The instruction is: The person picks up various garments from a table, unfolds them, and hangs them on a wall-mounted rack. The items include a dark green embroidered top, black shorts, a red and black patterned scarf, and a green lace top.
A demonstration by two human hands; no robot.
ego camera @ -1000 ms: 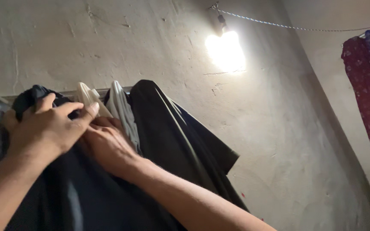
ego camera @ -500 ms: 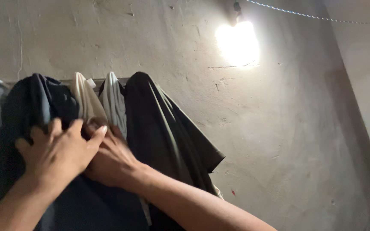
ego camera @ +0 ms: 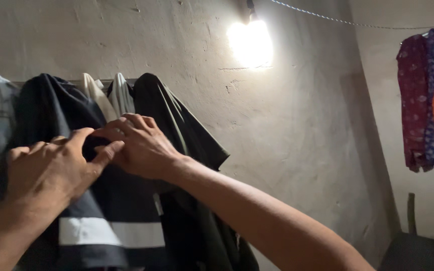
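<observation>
Together, both hands' [ego camera: 51, 168] [ego camera: 139, 145] grip pinched on the dark striped garment [ego camera: 111, 200].

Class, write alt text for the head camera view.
Two hands, left hand and right hand, pinch a dark garment with a white stripe hanging among other clothes on a wall rail, lit by a bare bulb.

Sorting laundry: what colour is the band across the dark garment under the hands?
White, on the dark garment; head view.
</observation>
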